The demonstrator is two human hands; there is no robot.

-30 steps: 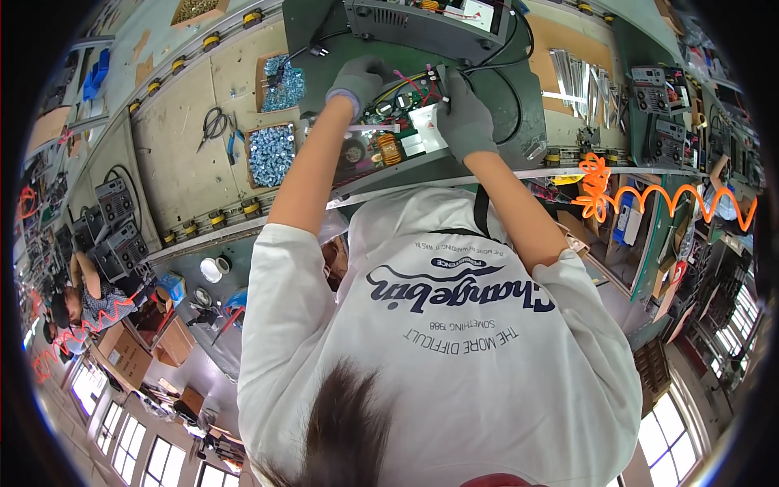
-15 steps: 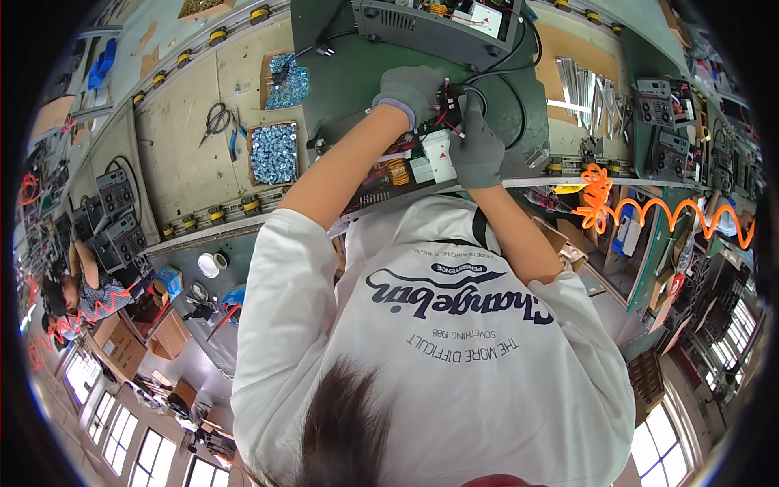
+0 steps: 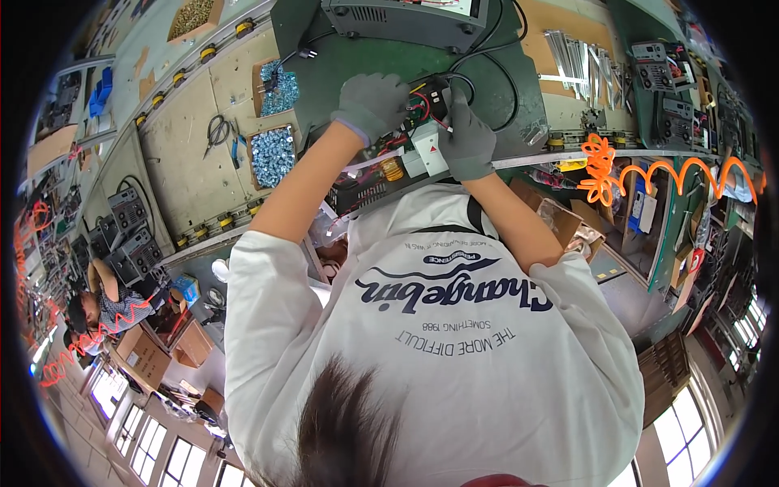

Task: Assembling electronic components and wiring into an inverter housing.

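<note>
1. Clock from the open unit (image 3: 375, 185), 12 = top of view. It sits at the near edge of the green surface (image 3: 381, 58), coil and circuit parts exposed, right in front of the person's torso at 6.
2. Second grey unit (image 3: 398, 26) at 12, set back. Plug (image 3: 307, 53) at 11.
3. Black cable loop (image 3: 514, 85) at 2, arcs out just beyond the right hand (image 3: 469, 140). Metal strips (image 3: 568, 66) also at 2, farther out.
4. Orange coiled hose (image 3: 599, 172) at 3, well apart.
5. Two boxes of small bluish hardware: near box (image 3: 273, 156) at 9, far box (image 3: 279, 91) at 10. Pliers (image 3: 236, 150) and scissors (image 3: 217, 131) past them at 9.
6. Co-worker (image 3: 122, 304) at 8, far off.
7. Blocking: left hand (image 3: 373, 107) and forearm cover the unit's 10–11 side.
8. Left: grey glove, fingers half curled beside the red wires (image 3: 419, 104); fingertips hidden, can't tell if it grips.
9. Right: grey glove, narrow, fingers at the 3 side of the black part (image 3: 439, 92), palm beside the white block (image 3: 427, 148). Can't tell if gripping.
</note>
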